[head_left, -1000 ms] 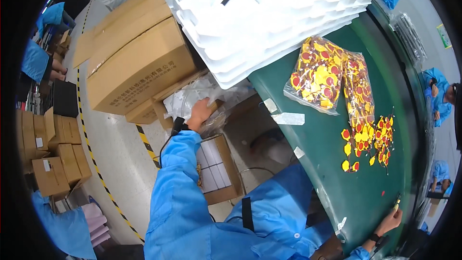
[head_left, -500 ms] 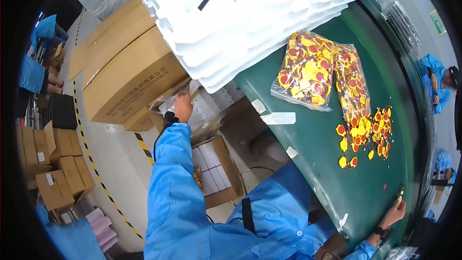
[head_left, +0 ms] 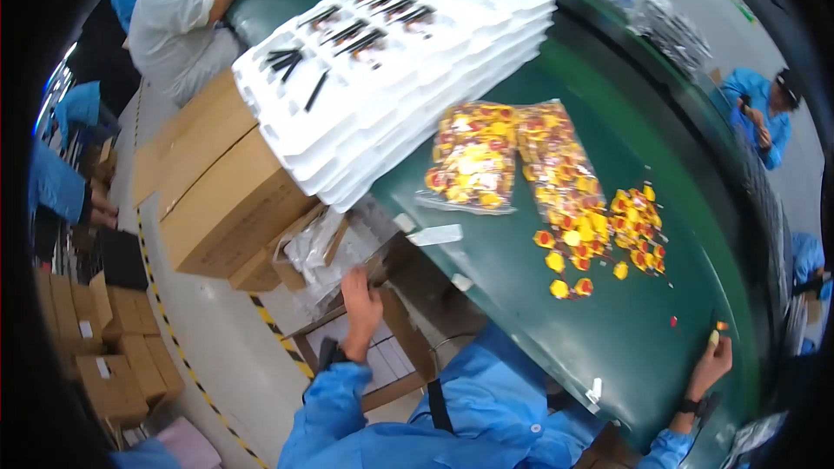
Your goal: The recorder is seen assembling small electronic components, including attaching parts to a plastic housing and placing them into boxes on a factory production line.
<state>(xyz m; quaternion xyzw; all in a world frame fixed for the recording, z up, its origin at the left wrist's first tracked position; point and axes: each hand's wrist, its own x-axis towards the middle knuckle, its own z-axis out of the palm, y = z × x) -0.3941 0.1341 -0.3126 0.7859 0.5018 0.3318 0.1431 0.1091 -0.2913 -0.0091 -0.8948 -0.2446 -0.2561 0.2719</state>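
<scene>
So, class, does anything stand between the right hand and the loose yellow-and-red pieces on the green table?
Nothing visible does: only the green table lies between the right hand, which holds a small item, and the loose pieces. A small red spot lies beside that path, on its left.

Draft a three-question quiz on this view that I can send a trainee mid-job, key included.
1. How many clear plastic bags of yellow-and-red parts lie on the green work surface?
2. True or false: the left hand is on the loose pile of yellow-and-red parts.
3. What do the loose black strips lie on?
A) the green work surface
B) the top white plastic tray
C) a clear plastic bag

Key
1. Two.
2. False; in this view it shows over the open cardboard carton, while the right hand holds a small slim item.
3. B.
</scene>
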